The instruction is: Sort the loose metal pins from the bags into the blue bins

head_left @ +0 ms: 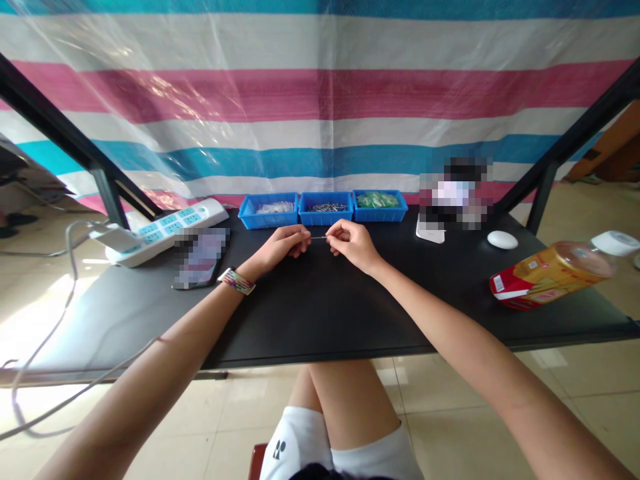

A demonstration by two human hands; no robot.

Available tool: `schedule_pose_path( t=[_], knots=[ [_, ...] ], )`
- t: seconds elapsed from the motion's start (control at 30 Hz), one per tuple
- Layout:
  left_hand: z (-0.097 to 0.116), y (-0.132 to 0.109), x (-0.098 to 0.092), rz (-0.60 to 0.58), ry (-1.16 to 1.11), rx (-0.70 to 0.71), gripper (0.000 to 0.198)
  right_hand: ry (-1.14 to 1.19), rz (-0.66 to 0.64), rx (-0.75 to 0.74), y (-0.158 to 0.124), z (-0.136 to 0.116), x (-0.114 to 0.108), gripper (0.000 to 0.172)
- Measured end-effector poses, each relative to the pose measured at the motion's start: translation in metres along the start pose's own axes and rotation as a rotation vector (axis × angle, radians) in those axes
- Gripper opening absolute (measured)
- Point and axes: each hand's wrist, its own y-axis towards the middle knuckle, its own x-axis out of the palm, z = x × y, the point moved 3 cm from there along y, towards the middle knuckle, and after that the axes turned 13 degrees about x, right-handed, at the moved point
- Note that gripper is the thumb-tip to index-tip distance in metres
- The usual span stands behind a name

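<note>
A thin metal rod (pixel 319 237), too small to make out as a screw or a nail, spans the short gap between my two hands. My left hand (pixel 287 241) is closed in a pinch at its left end. On the other end, my right hand (pixel 351 243) pinches with thumb and forefinger. Just behind the hands stands a blue bin (pixel 326 218) of thin metal pieces like screws or nails. To its left is a blue bin (pixel 270 220) with clear or whitish small pieces, and to its right a blue bin (pixel 381 215) with green pieces.
A white power strip (pixel 210 212) with a plug and grey cable lies at the left, beside a phone (pixel 203 257). At the right are a white card-like object (pixel 431 231), a white oval case (pixel 503 240) and a large drink bottle (pixel 545 277). A striped sheet (pixel 280 93) hangs behind the black table (pixel 320 313).
</note>
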Motion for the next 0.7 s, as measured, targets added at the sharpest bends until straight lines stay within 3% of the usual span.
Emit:
schedule_pose_path(
  t=[0.17, 0.43, 0.7],
  knots=[
    [-0.0015, -0.0008, 0.0003, 0.015, -0.017, 0.014, 0.033, 0.048, 0.003, -0.007, -0.0013, -0.0012, 0.0025, 0.019],
    [-0.0019, -0.0006, -0.0013, 0.033, -0.036, 0.099, 0.025, 0.128, -0.04, 0.113, 0.0004, -0.0007, 0.0036, 0.027],
    [0.0022, -0.002, -0.0017, 0.081, -0.046, 0.112, 0.031, 0.114, -0.051, 0.114, -0.0012, -0.0025, 0.0069, 0.025]
  ],
)
